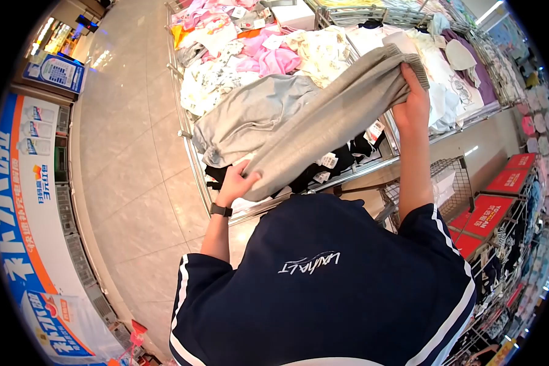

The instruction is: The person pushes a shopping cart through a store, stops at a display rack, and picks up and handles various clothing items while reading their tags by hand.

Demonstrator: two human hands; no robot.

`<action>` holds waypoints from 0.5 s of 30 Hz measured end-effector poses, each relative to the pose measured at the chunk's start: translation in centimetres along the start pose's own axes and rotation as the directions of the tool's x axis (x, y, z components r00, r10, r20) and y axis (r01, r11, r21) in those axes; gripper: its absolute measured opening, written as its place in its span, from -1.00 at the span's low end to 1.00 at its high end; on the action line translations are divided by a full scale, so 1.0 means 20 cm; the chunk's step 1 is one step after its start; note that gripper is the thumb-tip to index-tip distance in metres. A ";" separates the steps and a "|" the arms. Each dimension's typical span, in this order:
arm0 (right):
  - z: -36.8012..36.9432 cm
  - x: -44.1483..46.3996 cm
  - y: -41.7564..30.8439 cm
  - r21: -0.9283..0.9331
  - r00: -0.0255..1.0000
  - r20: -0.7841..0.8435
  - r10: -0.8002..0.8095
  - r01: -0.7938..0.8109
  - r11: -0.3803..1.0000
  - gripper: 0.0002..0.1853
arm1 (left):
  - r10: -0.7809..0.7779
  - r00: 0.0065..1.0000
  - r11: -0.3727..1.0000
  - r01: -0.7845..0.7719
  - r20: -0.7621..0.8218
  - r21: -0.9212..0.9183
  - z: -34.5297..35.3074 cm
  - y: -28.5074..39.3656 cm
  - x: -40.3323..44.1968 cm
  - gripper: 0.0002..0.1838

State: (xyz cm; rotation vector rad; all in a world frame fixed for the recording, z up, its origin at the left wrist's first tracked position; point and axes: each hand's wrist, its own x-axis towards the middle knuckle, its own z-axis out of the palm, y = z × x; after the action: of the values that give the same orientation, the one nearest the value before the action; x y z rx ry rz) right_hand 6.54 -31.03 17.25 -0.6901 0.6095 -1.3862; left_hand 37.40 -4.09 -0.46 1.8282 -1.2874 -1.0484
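A pair of light grey sweatpants (332, 119) is stretched between my two hands above a wire display bin (192, 146). My right hand (413, 97) is closed around its ribbed end at the upper right. At the lower left, my left hand (236, 184), with a dark watch on the wrist, pinches the cloth near the other end. Part of the grey fabric spreads over the bin, bunched at its left corner. Below the sweatpants lie black garments (311, 174) with white tags, partly covered by the grey cloth.
Pink garments (271, 58) and cream ones (317, 52) are heaped behind. White clothes (457, 85) fill the bin section at right. A wire basket (454, 183) and red signs (491, 213) stand on the right. Tiled floor (125, 134) runs along the left, beside a printed display (36, 201).
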 end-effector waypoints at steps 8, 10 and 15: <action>-0.40 0.21 0.10 -0.050 0.998 -0.065 0.017 -0.021 0.999 -0.70 | -0.068 0.966 0.972 0.120 0.248 -0.200 0.07 -0.37 -0.04 -0.79; -0.44 0.19 0.10 -0.080 0.992 -0.128 0.018 -0.028 0.996 -0.72 | -0.137 0.979 0.914 0.183 0.148 -0.361 0.08 -0.46 -0.05 -0.85; -0.55 0.17 0.13 -0.104 0.974 -0.225 0.008 -0.032 0.994 -0.67 | -0.311 0.950 0.589 0.190 -0.003 -0.785 0.07 -0.48 -0.01 -0.77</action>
State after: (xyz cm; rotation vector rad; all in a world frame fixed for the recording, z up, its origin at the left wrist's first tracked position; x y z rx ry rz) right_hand 0.34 -35.17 8.01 -0.6147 0.8730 -1.4313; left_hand 40.18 -1.18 -9.34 1.3522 -0.3349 -1.3265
